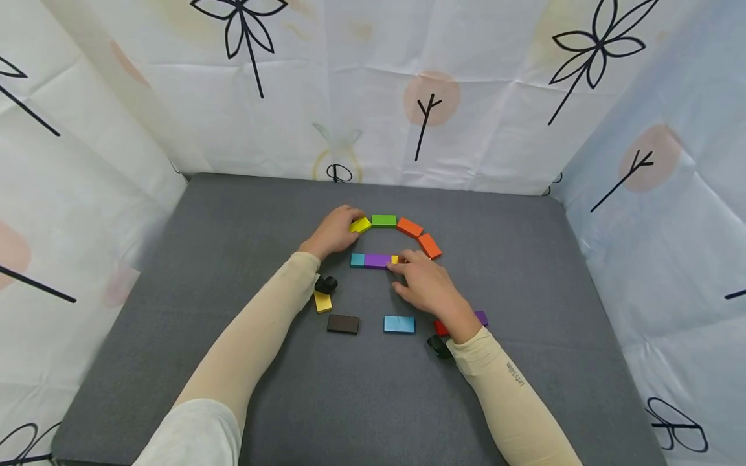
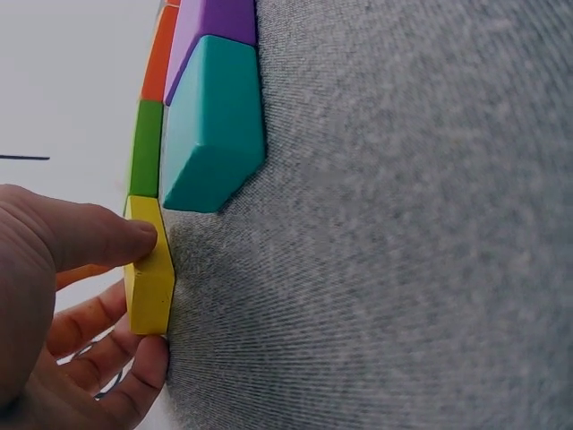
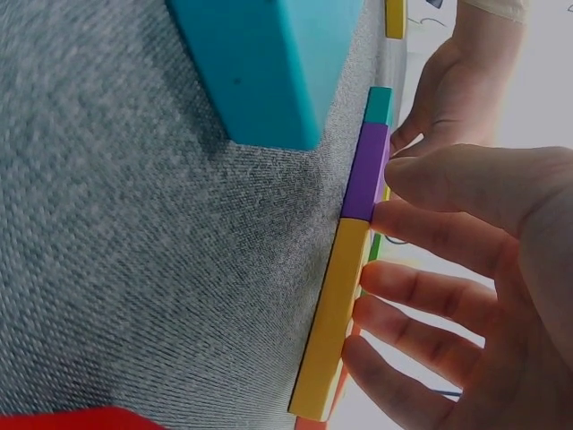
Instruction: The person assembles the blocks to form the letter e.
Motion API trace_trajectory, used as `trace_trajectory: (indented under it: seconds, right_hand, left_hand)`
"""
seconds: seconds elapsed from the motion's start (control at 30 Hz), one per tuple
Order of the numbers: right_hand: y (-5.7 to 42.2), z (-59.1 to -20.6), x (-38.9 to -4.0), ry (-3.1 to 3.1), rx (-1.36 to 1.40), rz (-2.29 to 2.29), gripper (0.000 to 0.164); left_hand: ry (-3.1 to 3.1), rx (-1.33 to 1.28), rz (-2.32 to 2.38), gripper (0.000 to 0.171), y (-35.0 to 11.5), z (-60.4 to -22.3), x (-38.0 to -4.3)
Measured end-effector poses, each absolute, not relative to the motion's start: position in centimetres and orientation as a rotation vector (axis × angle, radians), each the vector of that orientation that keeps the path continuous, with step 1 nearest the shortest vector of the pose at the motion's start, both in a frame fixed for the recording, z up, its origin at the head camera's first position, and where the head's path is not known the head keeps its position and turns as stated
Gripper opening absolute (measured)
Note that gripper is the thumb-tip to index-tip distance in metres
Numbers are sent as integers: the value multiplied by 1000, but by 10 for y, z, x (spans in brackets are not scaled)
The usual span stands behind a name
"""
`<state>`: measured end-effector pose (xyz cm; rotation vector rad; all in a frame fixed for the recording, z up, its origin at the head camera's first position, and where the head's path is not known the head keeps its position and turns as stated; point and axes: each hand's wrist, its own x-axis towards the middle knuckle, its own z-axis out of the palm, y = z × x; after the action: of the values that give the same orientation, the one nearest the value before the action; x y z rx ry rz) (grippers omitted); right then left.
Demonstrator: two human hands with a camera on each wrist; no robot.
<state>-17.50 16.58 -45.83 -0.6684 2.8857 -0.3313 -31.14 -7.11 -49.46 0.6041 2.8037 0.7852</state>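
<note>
My left hand [image 1: 335,232] pinches a yellow block [image 1: 361,225] at the left end of a curved row, thumb on its near face and fingers behind and beside it. Along that curve follow a green block [image 1: 384,221] and two orange blocks, one at the top right [image 1: 410,227] and one lower down [image 1: 429,246]. Inside the curve lies a straight row: a teal block [image 1: 357,260], a purple block [image 1: 377,261] and an amber block [image 3: 331,313]. My right hand [image 1: 428,281] rests extended fingertips along the amber block, partly hiding it in the head view.
Closer to me lie another yellow block [image 1: 323,303], a dark brown block [image 1: 343,324] and a blue block [image 1: 399,325]. A red block [image 1: 441,328] and a second purple block [image 1: 481,318] are partly behind the right wrist. Patterned cloth [image 1: 373,97] surrounds the grey table [image 1: 524,388].
</note>
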Motion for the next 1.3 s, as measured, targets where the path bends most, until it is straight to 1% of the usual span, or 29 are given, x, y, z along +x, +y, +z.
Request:
trace_trajectory:
  seconds: [0.37,0.6,1.07,1.3]
  right_hand:
    - [165,-458,-175,2892,-665,-354,44]
    - [166,-460,-174,2892,-658,-356,44]
    - [167,-460,-175,2895,-661,-366,45]
    - [167,-461,-175,2892,-653,-360,46]
  left_hand:
    - [2809,591,805,47,-71,-492,-308]
    - [2818,584,831,49,-81,-488,-303]
    - [2857,585,855,54,-123,-446,-279]
    - [2875,617,836,56,-139,-434,-265]
